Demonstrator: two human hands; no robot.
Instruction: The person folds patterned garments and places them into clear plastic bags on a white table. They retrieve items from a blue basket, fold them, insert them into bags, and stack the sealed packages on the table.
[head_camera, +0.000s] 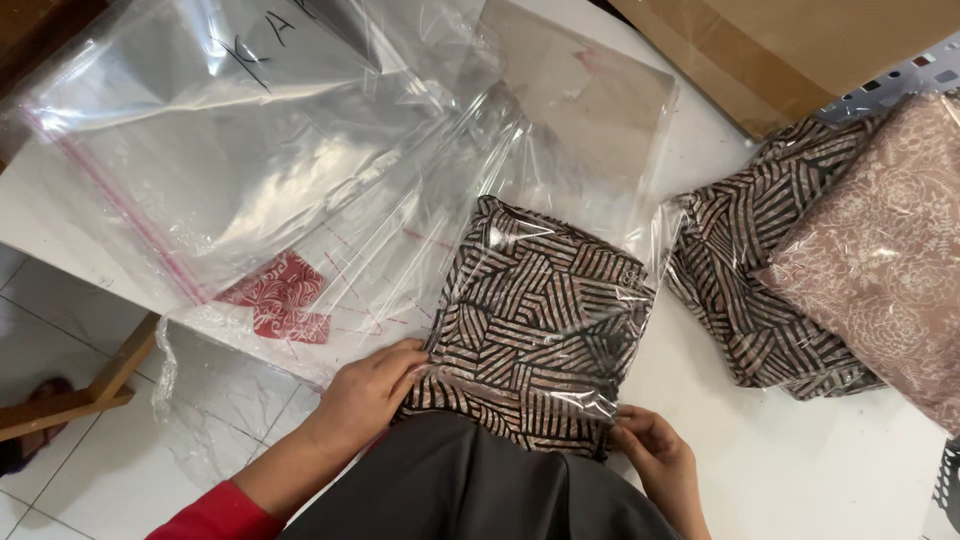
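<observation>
Seen from the head camera, a folded cloth (535, 330) with a black-and-beige line pattern lies partly inside a clear plastic bag (590, 200) on the white table (830, 470). The bag's open mouth is at the near edge, just in front of the person's body. The left hand (368, 392) is closed over the cloth's near left corner, fingers on the fabric, while the right hand (650, 445) pinches the bag's film at the near right corner.

A snag could be expected at the far corners, where the thin film is stretched tight over the fabric; a hard push might split the seam or wrinkle the fold. Because only one side of the mouth is pinched, the film could slip from the right fingers and bunch under the cloth. Loose empty bags (200, 150) lie touching on the left, so one could be dragged along with it. Two packed cloths (800, 280) rest well apart on the right.
</observation>
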